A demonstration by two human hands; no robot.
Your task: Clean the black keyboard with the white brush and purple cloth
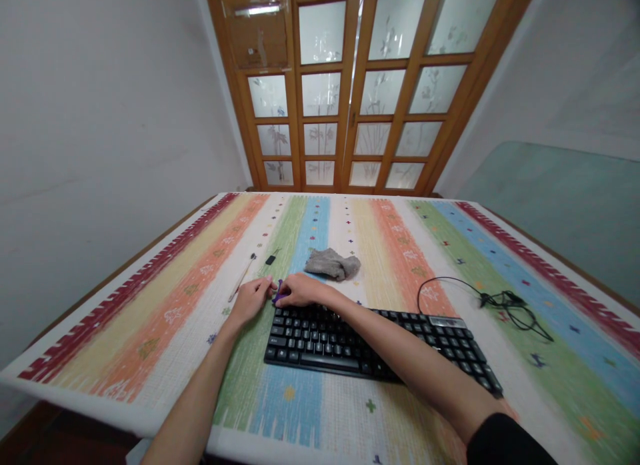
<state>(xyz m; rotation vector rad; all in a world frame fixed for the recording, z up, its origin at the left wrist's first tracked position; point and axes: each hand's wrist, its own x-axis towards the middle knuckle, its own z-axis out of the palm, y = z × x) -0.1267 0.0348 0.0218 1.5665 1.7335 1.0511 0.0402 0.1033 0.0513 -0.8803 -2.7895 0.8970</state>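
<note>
A black keyboard [320, 348] lies across the table in front of me. My right hand [296, 290] reaches over it to the upper left corner, its fingers closed around a small purple tool [281, 296]; the kind is not clear. Just left of that corner is my left hand [254, 298], fingers drawn together and tips close to the purple tool. Whatever they pinch is too small to make out. Beyond my left hand lie a toothbrush [242, 278] with a dark head and a small black object [271, 259]. A crumpled grey cloth [331, 264] rests behind my right hand.
The keyboard's black cable [510, 305] runs from its back edge and lies bundled at the right. A striped, patterned cloth [170, 318] covers the table. White walls [110, 118] stand on both sides, and wooden glass-paned doors [347, 118] are beyond the far edge.
</note>
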